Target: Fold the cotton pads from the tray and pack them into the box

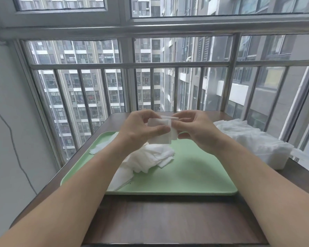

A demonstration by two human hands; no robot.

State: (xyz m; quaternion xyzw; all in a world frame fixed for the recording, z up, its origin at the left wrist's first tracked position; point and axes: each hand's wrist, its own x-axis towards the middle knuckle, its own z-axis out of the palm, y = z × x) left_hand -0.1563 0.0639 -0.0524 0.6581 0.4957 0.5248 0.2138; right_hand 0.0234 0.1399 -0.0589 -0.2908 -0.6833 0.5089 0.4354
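Both hands are raised above the far half of a light green tray. My left hand and my right hand pinch the same white cotton pad between thumbs and fingers, its upper edge bent over. A loose heap of white cotton pads lies on the tray below the hands, and a few more pads lie at the tray's left edge. A clear plastic box heaped with white pads stands to the right of the tray.
The tray rests on a dark wooden table set against a window with metal railing bars. A grey wall with a thin black cable runs down the left side.
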